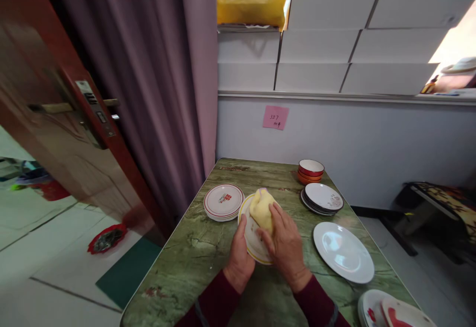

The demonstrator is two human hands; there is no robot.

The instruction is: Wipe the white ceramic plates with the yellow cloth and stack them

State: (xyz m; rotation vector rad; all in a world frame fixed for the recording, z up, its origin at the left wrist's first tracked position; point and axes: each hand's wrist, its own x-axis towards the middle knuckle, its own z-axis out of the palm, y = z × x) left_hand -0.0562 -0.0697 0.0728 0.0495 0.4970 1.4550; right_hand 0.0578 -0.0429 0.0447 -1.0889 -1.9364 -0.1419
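Above the middle of the surface (pixel 193 267), the left hand (pixel 240 253) grips a yellow-rimmed plate (pixel 253 240), thumb over its rim, while the right hand (pixel 286 240) curls round a yellow cloth (pixel 262 209) on its face — wiping looks underway, unfinished; whether the plate stack (pixel 223 200) near the left edge is done — unclear

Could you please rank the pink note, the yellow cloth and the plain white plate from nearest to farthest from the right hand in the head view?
1. Yellow cloth: held in the right hand.
2. Plain white plate: on the table, right of the hand.
3. Pink note: on the wall beyond the table.
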